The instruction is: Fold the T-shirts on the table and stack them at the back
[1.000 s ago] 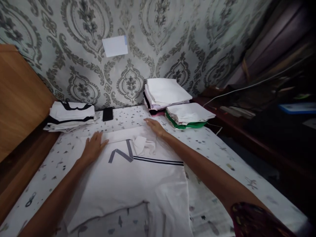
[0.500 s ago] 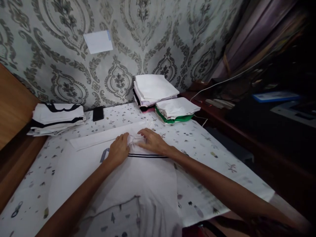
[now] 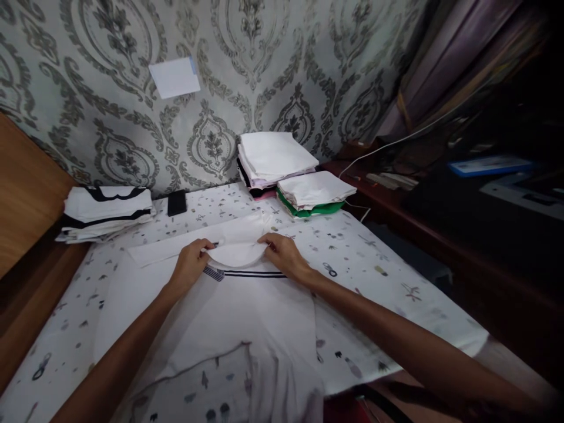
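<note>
A white shirt [image 3: 238, 317] with dark double stripes lies spread on the table, its lower part bunched toward me. Its collar [image 3: 235, 254] curves between my two hands. My left hand [image 3: 191, 258] pinches the collar's left end, next to a small dark-striped patch. On the other end, the thumb and fingers of my right hand [image 3: 284, 252] are closed on the collar. Both forearms reach in over the shirt from the near side.
A patterned white cloth covers the table [image 3: 374, 299]. Folded clothes [image 3: 106, 211] and a black phone [image 3: 177, 202] lie at the back left. Two folded stacks, one taller [image 3: 277, 155] and one with green below [image 3: 315, 194], stand at the back. A dark desk [image 3: 476, 264] adjoins on the right.
My hands have moved apart, the left one to the left and the right one slightly right. The bunched collar is now drawn out into a curve between them.
</note>
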`<move>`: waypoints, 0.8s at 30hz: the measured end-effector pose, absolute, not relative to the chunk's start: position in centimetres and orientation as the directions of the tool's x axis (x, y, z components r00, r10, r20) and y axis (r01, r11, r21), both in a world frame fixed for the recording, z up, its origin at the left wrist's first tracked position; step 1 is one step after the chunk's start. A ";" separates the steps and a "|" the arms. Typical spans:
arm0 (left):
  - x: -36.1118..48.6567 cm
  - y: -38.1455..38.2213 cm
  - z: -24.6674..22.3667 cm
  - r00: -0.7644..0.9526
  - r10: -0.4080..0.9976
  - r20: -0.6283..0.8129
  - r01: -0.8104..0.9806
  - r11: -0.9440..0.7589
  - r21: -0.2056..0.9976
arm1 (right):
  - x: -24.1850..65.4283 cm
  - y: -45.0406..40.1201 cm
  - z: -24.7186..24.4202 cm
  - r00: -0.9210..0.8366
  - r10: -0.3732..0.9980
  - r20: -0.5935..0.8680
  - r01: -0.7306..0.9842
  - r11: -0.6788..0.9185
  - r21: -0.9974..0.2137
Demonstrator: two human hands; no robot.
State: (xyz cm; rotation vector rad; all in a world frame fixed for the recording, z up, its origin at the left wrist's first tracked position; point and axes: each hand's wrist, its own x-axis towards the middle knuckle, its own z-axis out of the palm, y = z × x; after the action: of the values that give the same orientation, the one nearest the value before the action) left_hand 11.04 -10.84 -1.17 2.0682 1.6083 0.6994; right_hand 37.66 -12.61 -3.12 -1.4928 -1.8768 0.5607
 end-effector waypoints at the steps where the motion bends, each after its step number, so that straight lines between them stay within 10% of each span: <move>1: 10.9 -11.0 -1.3 0.216 0.964 0.153 0.759 -0.265 0.595 | 37.8 -12.8 -3.1 -0.112 0.970 0.215 0.673 0.233 -0.702; 9: 9.4 -12.2 -1.6 0.383 0.909 0.165 0.821 -0.417 0.391 | 38.8 -15.3 -2.9 -0.246 0.964 0.099 0.777 0.258 -0.574; 24: 16.5 -13.6 -1.2 0.675 0.718 0.172 0.688 -0.696 0.206 | 38.5 -13.5 -2.5 0.030 0.993 -0.114 0.547 -0.112 -0.830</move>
State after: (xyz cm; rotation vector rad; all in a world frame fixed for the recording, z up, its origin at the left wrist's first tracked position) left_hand 16.49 -13.61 -1.25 2.7605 1.1642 0.3641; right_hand 38.51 -13.52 -2.55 -1.7201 -1.5689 0.9689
